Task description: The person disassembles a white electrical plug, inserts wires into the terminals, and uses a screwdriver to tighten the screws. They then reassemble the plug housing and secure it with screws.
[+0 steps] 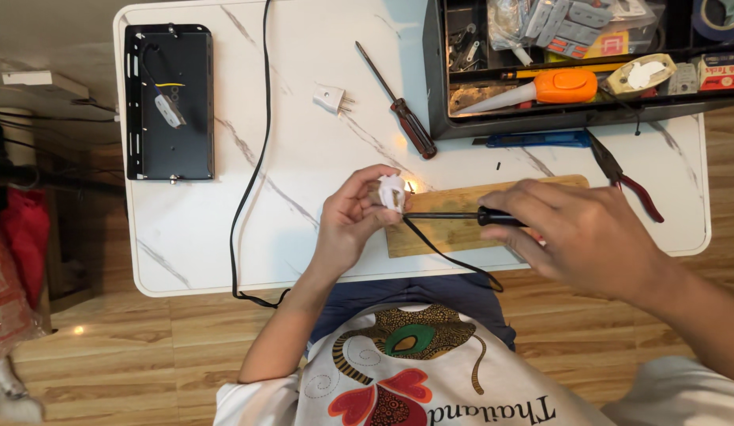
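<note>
Bright, even overhead light; white table [193,237] near blown out, w/ soft glare top centre. Small hot glint just right of plug [392,192]. Faint shadows under hands. Right hand [584,237] slightly motion-blurred. Floor left of table dimmer; wide-angle bend at edges.

Home workbench: marble-look table [193,237], open toolbox [438,79], wood floor [130,339].

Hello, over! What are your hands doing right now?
Left hand grips white plug. Right hand drives black-handled screwdriver into it. Black cable trails off plug; wooden board underneath. Nothing blocking.
</note>
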